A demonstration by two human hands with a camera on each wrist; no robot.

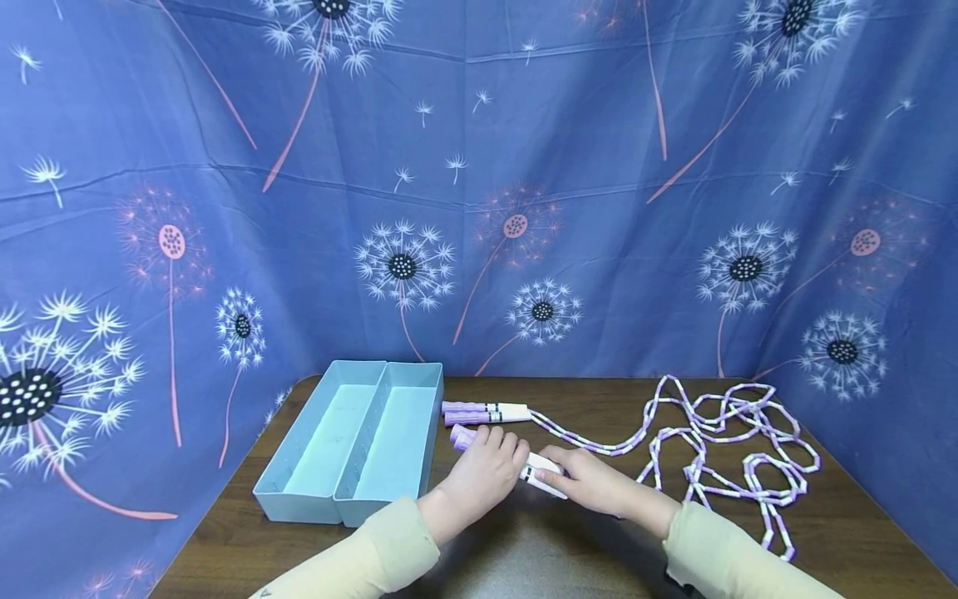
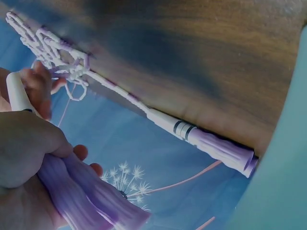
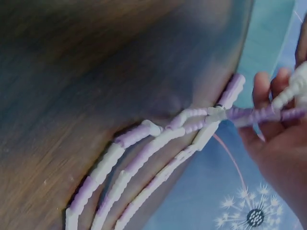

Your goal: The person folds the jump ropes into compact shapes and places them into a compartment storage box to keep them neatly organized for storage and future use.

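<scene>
My left hand grips two purple-and-white jump rope handles side by side, their purple ends sticking out past the hand. At the white ends of these handles, my right hand pinches the beaded rope where it leaves them; part of this grip is hidden. Behind my hands, a second pair of jump rope handles lies on the table beside the blue bin. From there a purple-and-white beaded rope runs right into a loose heap of loops.
A light blue bin with two long compartments stands left of my hands. The brown wooden table ends at a blue dandelion-print cloth hanging behind it. Beaded rope loops spread over the table's right side.
</scene>
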